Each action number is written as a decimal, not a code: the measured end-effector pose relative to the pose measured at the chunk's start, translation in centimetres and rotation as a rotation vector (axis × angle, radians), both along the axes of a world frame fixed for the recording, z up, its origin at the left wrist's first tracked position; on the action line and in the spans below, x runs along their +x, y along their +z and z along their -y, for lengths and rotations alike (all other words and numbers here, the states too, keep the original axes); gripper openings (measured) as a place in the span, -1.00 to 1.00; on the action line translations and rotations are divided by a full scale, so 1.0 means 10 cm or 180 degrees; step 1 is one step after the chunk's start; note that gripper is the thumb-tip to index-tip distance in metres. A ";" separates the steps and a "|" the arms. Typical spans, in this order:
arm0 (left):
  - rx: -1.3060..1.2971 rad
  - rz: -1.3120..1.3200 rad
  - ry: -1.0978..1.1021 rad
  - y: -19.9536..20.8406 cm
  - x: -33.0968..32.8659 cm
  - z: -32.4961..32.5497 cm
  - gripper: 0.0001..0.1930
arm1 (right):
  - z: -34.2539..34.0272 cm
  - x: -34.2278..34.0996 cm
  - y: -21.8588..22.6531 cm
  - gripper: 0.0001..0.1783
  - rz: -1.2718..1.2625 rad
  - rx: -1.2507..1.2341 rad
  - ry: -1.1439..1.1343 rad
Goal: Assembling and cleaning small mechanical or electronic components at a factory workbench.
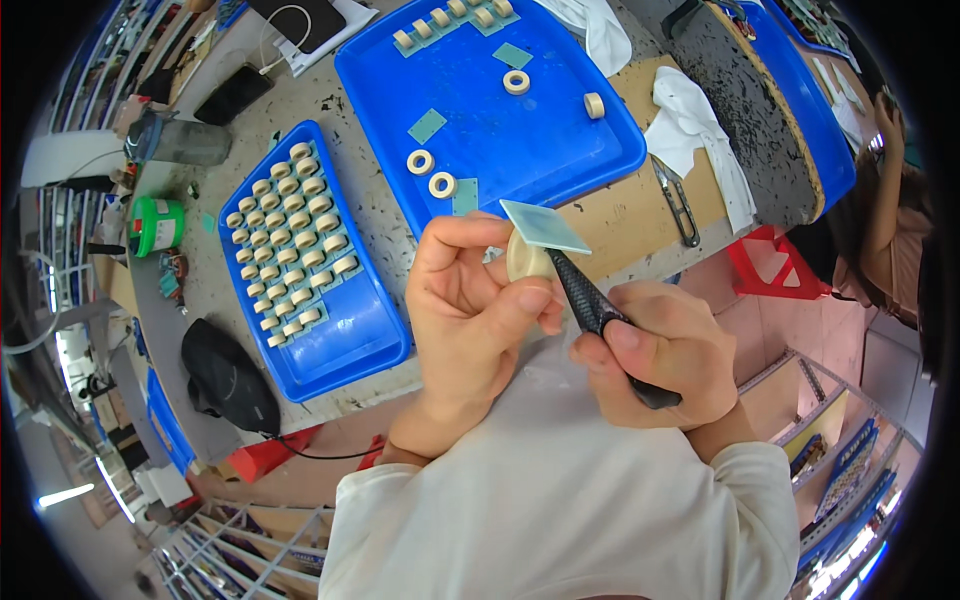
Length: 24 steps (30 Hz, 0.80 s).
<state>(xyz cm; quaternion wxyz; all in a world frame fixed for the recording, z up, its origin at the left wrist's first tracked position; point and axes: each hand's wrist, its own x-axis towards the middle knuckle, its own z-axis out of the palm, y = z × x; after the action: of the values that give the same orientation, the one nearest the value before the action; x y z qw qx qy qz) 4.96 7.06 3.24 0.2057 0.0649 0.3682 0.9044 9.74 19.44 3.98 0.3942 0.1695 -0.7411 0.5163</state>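
My left hand (455, 325) is closed, pinching a cream-coloured ring (526, 260) between thumb and fingers. A pale green square plate (545, 226) sits tilted against the ring's upper side. My right hand (670, 350) is wrapped round a slim tool with a black textured handle (582, 292). Its far end meets the underside of the plate beside the ring, and the tip is hidden. Just beyond my hands lies a large blue tray (500, 150) with loose cream rings (442, 185) and green plates (428, 126). Several rings on plates line its far edge.
At left, a smaller blue tray (345, 350) carries rows of rings on plates. Around it are a black cap (228, 378), a green tub (158, 224), a jar (185, 140) and a phone (233, 95). White cloth (690, 120) and a cutter (677, 203) lie right. Another person's arm (886, 170) shows far right.
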 end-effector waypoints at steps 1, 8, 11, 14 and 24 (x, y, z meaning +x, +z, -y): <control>0.0018 -0.0023 -0.0010 0.00 0.00 0.00 -0.64 | 0.00 0.00 -0.01 -0.63 -0.0049 -0.0053 -0.0015; 0.0093 -0.0060 -0.0117 0.02 0.04 -0.01 -0.73 | 0.02 0.03 -0.04 -0.61 -0.0200 -0.0174 -0.0024; 0.0099 0.0196 -0.0206 0.05 0.06 -0.01 -0.75 | 0.02 0.04 -0.02 -0.61 -0.0229 -0.0210 0.0020; 0.0148 0.0211 -0.0350 0.02 0.06 -0.02 -0.69 | 0.00 0.03 -0.02 -0.61 -0.0287 -0.0210 0.0049; 0.0438 0.0674 -0.0829 0.03 0.00 0.09 -0.63 | -0.04 0.09 0.03 -0.61 0.0232 -0.0074 0.0229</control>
<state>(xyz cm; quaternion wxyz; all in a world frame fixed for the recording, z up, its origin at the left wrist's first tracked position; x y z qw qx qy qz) 4.97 6.12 3.54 0.3538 0.0305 0.2702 0.8949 10.62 19.88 4.27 0.3500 0.1726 -0.7424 0.5445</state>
